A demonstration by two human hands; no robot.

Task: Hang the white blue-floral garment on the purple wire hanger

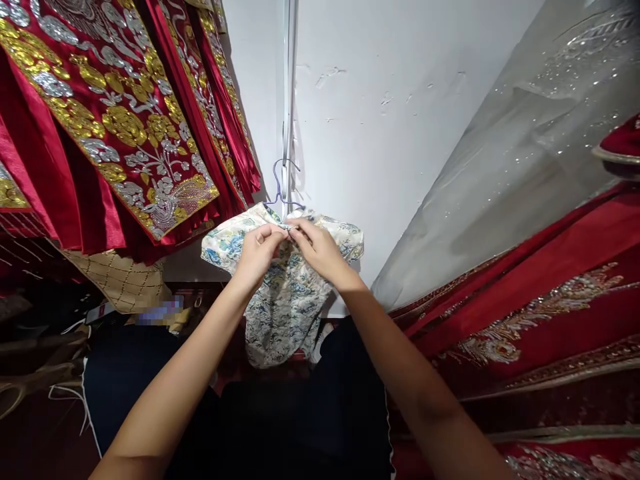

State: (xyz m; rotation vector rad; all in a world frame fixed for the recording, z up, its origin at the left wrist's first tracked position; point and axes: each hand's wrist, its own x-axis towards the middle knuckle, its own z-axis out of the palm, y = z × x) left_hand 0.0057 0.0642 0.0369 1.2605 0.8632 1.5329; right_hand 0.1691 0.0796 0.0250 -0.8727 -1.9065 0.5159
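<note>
Cream floral brocade dress [280, 300], small, blue-green print, short sleeves: hangs on a thin blue wire hanger [281, 183] against the white plastered wall [380, 100]. The hanger hook sits at a vertical metal rail [289, 80] that runs up the wall.

Long axis of the dress: vertical, neckline at top, hem hanging free below. Sleeves spread to either side of the neckline.

Left hand [257, 253]: fingers closed, pinching the cloth at the neckline, just left of the hanger stem.
Right hand [320, 250]: fingers closed on the same neckline from the right side. Fingertips of the two hands touch or nearly touch at the collar centre; I cannot tell what small part lies between them, as the fingers cover it.

Key relation: both grips lie at the very top of the dress, directly under the hook, so the whole garment hangs below the hands. Both hands are equally near; forearms converge symmetrically from below.

Surroundings: red satin robes with gold and silver embroidery [100, 120] hang upper left, well apart from the hands. Grey sheer sequinned fabric [525, 147] and more red embroidered cloth [525, 307] fill the right side. A tan quilted piece [117, 280] lies lower left.
</note>
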